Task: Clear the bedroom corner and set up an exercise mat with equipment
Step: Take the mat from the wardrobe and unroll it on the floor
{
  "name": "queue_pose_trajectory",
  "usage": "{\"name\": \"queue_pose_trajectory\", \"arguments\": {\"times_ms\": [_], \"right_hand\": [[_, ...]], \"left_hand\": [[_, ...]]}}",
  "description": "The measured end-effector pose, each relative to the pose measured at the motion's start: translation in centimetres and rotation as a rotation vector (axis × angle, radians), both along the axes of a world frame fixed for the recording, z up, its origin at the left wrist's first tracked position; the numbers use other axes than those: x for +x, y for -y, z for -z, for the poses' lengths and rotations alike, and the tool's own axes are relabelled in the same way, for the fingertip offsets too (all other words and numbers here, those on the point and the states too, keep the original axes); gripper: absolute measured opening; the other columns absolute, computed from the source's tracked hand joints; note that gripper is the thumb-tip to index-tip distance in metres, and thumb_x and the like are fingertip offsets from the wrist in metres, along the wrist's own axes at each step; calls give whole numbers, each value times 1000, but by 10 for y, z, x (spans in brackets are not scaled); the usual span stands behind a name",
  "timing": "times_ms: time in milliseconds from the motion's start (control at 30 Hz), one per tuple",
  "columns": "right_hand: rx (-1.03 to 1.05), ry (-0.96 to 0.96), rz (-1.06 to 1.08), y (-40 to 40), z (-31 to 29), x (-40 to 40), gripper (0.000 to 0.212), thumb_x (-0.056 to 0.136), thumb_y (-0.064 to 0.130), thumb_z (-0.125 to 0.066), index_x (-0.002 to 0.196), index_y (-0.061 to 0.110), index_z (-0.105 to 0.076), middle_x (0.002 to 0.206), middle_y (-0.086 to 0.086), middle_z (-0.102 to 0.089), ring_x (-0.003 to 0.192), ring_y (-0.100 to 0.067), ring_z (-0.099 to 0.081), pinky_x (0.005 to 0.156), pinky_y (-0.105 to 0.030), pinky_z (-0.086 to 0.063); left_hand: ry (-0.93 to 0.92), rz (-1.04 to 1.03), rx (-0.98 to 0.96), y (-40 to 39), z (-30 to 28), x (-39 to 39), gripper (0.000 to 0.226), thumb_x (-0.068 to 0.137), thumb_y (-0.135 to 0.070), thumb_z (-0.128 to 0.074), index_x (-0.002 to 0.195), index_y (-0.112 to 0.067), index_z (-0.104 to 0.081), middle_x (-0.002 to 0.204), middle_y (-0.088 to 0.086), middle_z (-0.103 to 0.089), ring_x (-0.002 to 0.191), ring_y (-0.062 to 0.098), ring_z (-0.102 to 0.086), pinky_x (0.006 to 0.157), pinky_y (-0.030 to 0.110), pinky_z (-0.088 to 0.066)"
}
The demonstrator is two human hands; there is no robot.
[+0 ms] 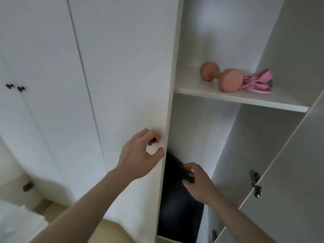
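A white wardrobe stands open on its right side. My left hand [142,155] holds the small dark knob [154,140] of the left door [122,85], fingers curled round it. My right hand [198,183] reaches into the lower compartment and grips the top of a dark rolled exercise mat [178,207] standing upright there. On the shelf [245,100] above lie a pink dumbbell [222,78] and a pink skipping rope with bands [257,83] beside it.
The right door [289,190] hangs open with metal hinges [255,183] on its inner edge. More closed white doors with dark knobs [14,87] stand at the left. Wooden floor and white fabric [15,223] show at the bottom left.
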State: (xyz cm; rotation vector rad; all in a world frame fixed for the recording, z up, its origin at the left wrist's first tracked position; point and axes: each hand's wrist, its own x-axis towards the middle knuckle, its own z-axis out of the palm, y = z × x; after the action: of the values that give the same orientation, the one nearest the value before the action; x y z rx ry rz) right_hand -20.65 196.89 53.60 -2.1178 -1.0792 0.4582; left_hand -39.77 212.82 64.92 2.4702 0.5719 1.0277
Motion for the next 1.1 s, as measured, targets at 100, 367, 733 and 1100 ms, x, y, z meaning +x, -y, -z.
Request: {"name": "queue_pose_trajectory", "arguments": {"times_ms": [100,367,733,1100], "right_hand": [[-4,-26,-91,-9,11,-12,49,90,24,-70,128,45,-47,130,21,-50,118,-2,-55,100,-28,-51],[-81,-37,-235,-22,32,-37,48,93,24,-69,135,35,-50,129,16,-49,118,-6,-55,96,-22,-47],[-155,-46,-389,-45,43,-61,49,94,24,-67,139,30,-48,139,11,-47,120,-9,-54,102,-30,-49],[-159,-62,-453,-59,47,-66,49,95,24,-65,140,31,-47,137,12,-46,120,-7,-52,96,-24,-47]], "left_hand": [[-2,-67,23,9,0,-38,28,81,-50,-73,88,-34,-50,93,-17,-55,87,5,-55,68,24,-48],[-10,-344,61,16,-1,-129,51,73,-63,-78,72,-27,-42,84,-8,-54,72,16,-53,60,36,-51],[-31,-819,-1,4,7,-217,20,88,-45,-70,82,-31,-57,124,-20,-49,70,15,-64,65,33,-46],[-770,-1035,-180,2,0,-253,38,91,-64,-51,114,-34,-57,114,-6,-66,105,24,-64,81,36,-46]]}}
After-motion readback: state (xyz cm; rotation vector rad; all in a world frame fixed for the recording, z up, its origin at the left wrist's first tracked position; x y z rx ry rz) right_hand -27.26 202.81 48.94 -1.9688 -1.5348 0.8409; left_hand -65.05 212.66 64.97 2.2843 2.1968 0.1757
